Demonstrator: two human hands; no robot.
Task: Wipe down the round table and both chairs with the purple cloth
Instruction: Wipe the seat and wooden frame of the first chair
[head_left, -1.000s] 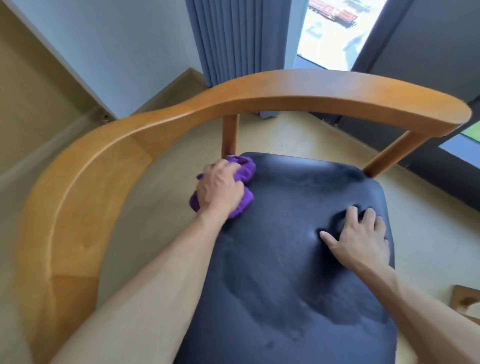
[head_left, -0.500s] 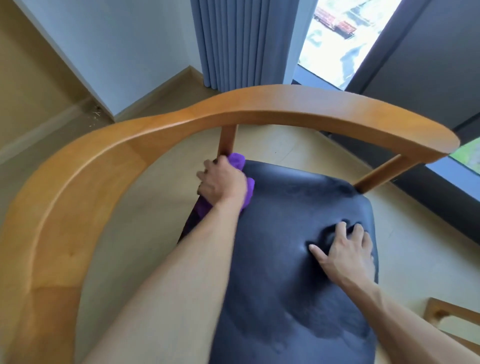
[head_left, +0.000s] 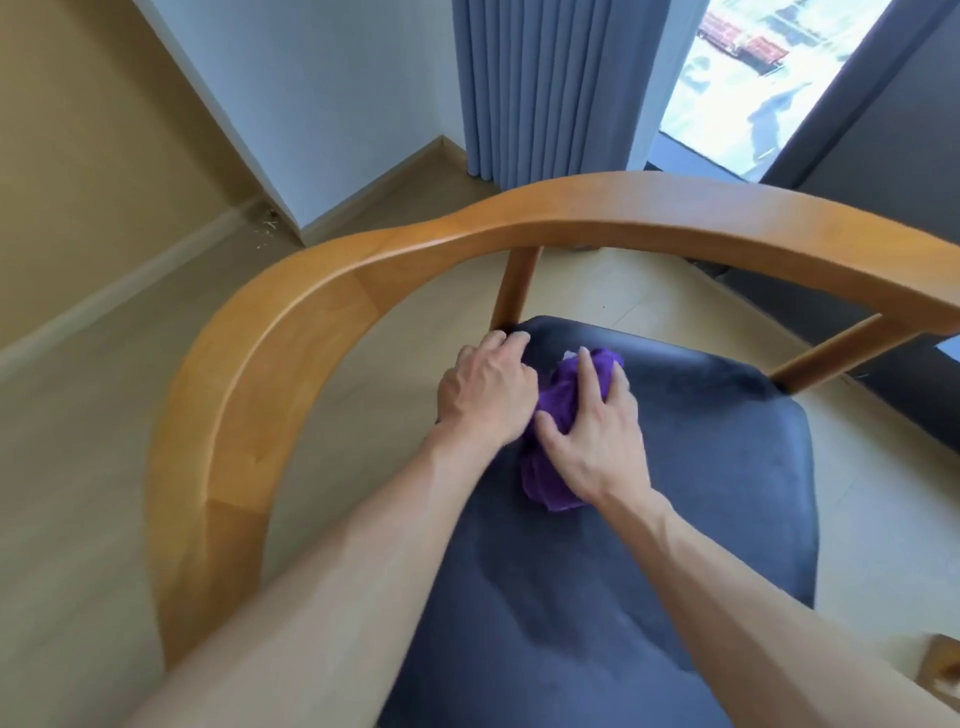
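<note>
The fingers (head_left: 605, 374) of the right hand (head_left: 592, 441) are spread and curled over the purple cloth (head_left: 550, 441), which is grasped and pressed down under the palm. The cloth is bunched into a crumpled wad on the dark seat (head_left: 675, 519) of the chair (head_left: 311, 322), near the seat's rear left corner. The left hand (head_left: 485, 395) is placed just beside it, touching the wad on its left side; its fingers (head_left: 506, 345) are bent down over the seat's rear edge, and whether any cloth is held by them cannot be told. A wooden post (head_left: 514, 286) rises just behind the left hand to the curved wooden backrest. Behind the chair, a blue curtain (head_left: 545, 88) and a window (head_left: 769, 78) are seen above a pale wood floor (head_left: 78, 467).
</note>
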